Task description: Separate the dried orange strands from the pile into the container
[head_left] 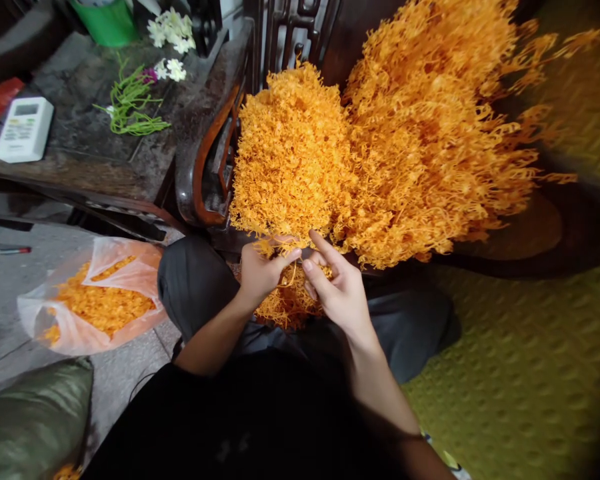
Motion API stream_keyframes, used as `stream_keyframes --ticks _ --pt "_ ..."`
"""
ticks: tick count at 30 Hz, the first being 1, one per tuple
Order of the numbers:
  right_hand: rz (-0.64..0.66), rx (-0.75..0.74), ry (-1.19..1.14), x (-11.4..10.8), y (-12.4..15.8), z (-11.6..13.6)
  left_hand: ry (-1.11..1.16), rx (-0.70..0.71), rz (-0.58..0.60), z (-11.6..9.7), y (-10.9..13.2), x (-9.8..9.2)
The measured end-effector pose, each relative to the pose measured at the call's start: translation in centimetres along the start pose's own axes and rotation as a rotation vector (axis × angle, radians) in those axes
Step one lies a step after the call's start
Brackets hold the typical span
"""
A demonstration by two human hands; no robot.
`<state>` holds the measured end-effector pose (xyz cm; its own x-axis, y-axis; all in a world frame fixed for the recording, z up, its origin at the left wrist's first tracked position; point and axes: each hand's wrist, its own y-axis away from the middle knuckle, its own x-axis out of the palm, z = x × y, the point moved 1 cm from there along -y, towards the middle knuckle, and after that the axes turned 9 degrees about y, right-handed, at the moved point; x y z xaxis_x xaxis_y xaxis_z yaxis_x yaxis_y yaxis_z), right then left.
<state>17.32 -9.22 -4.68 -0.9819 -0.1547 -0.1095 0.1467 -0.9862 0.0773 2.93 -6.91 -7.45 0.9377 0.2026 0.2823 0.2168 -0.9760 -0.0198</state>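
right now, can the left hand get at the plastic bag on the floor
Probably yes, though not straight across: the left knee lies between the left hand and the plastic bag, and that hand appears to hold some orange strands.

A dark wooden table point(100, 175) is seen at the left, its top dulled and scuffed. It is flanked by a curved wooden armrest point(198, 170), edged in reddish brown, and a backrest point(307, 28) pierced with angular latticework. The grey floor point(117, 373) is crossed by thin joints. At the right, a yellow-green textured covering point(510, 373) is dimly lit.
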Motion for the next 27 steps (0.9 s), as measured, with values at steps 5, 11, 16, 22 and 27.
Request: stream_keyframes --ticks 5,11,16,22,27 --pt "-0.067 -0.035 -0.049 0.4 2.4 1.8 -0.041 0.094 -0.107 0.0 -0.9 -1.0" --pt "0.036 -0.062 -0.076 -2.1 4.2 2.8 0.023 0.081 -0.016 0.7 -2.0 -2.2" --pt "0.005 -0.071 0.063 -3.9 1.1 2.5 -0.079 0.003 0.390 0.4 -0.8 -1.2" --pt "-0.092 -0.137 0.492 -2.1 -1.5 2.2 -0.179 0.071 0.491 0.8 -1.0 -1.2" --pt "-0.308 -0.184 0.322 -1.2 -2.2 0.4 -0.081 0.173 0.378 0.6 -0.3 -0.8"
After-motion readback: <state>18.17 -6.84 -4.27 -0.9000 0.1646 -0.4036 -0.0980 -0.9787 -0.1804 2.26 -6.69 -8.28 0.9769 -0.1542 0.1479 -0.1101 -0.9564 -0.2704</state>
